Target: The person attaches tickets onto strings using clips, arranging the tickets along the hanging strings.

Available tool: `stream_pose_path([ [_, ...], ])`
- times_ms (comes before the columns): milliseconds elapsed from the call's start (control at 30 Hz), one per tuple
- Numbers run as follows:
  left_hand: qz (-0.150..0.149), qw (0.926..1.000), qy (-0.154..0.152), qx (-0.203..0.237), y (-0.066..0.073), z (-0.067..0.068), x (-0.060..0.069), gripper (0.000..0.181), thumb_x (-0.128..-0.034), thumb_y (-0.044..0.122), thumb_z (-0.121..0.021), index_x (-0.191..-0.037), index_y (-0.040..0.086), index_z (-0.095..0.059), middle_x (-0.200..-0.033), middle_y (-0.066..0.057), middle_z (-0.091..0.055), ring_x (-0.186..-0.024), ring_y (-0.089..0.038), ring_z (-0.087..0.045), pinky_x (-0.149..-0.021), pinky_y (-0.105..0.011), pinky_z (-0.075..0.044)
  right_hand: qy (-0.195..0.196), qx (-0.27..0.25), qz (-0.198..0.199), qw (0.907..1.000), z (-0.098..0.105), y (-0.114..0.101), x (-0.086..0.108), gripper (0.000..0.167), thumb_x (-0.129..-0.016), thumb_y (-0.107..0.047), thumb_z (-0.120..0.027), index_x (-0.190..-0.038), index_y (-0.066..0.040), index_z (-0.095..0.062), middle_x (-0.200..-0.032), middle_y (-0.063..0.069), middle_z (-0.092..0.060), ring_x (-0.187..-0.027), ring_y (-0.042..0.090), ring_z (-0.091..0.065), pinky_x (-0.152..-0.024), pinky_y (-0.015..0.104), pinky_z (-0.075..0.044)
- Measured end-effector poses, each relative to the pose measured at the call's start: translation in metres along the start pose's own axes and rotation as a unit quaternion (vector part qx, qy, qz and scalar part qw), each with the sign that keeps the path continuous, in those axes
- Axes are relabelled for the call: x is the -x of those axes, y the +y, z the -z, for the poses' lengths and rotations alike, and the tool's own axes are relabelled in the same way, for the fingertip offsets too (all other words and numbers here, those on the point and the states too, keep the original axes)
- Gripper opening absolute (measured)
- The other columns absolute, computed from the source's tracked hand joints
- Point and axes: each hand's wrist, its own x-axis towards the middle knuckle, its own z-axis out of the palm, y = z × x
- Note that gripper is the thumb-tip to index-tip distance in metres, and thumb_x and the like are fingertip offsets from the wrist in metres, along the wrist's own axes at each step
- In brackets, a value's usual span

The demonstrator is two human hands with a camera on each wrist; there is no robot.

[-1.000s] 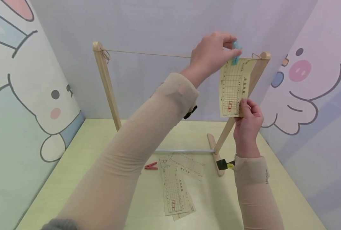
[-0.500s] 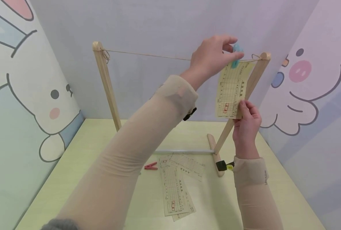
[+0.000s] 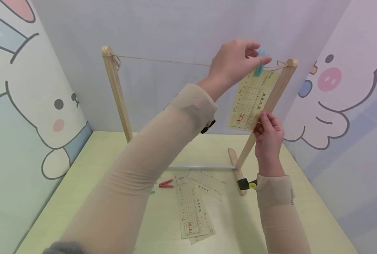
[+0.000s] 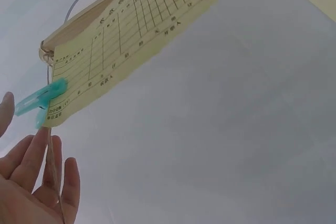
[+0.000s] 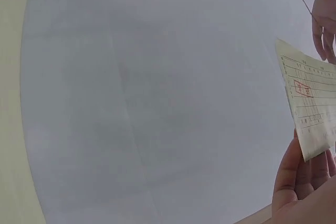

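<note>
A yellow printed paper slip (image 3: 250,100) hangs at a slant from the string, near the right post. A light-blue clothespin (image 4: 44,98) clips its top edge at the string. My left hand (image 3: 232,63) is around the clothespin; in the left wrist view its thumb and spread fingers stand apart from it. Lower down, my right hand (image 3: 269,141) holds the slip's lower right edge between thumb and fingers. In the right wrist view, fingers (image 5: 302,174) lie behind that lower corner, and the thumb is not clearly visible.
The string (image 3: 163,60) runs between two wooden posts (image 3: 117,93). On the table (image 3: 96,169) lie several overlapping paper slips (image 3: 191,208) and a red clothespin (image 3: 166,183). Part of a green item (image 3: 152,192) shows beside my left sleeve. A metal crossbar (image 3: 204,168) joins the stand's base.
The slip's lower end has swung left, and my right hand has moved slightly left and down with it. My left thumb and fingers have loosened from the blue clothespin, which stays clipped.
</note>
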Motion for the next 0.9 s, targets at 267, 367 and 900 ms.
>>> stream_pose_path([
  [267,-0.067,0.9950,0.072,-0.021,-0.009,0.005,0.012,0.053,-0.0929,0.050,-0.064,-0.139,0.025,-0.057,-0.138,0.013,-0.060,-0.122,0.003,-0.057,-0.095,-0.010,-0.044,-0.030,0.024,-0.033,0.9987,0.005,0.007,0.000,0.017,-0.094,-0.019,-0.067,-0.104,-0.005,-0.067,-0.089,0.006,-0.074,-0.071,0.016,-0.069,-0.065,0.024,-0.057],
  [367,-0.093,0.9904,0.102,-0.004,-0.016,0.008,0.021,0.051,-0.0929,0.046,-0.066,-0.137,0.021,-0.060,-0.135,0.010,-0.063,-0.120,0.000,-0.060,-0.095,-0.009,-0.043,-0.027,0.033,-0.042,0.9982,0.009,0.013,0.001,0.016,-0.095,-0.020,-0.066,-0.103,-0.006,-0.066,-0.087,0.005,-0.074,-0.070,0.016,-0.069,-0.064,0.024,-0.057],
  [900,-0.209,0.9545,0.149,0.152,-0.047,0.003,0.074,0.030,-0.0904,0.020,-0.074,-0.116,0.004,-0.072,-0.107,-0.007,-0.076,-0.089,-0.009,-0.072,-0.079,-0.015,-0.053,-0.054,0.093,-0.097,0.9894,0.033,0.037,0.016,0.015,-0.098,-0.024,-0.061,-0.104,-0.010,-0.065,-0.090,0.000,-0.076,-0.070,0.014,-0.071,-0.066,0.023,-0.058],
])
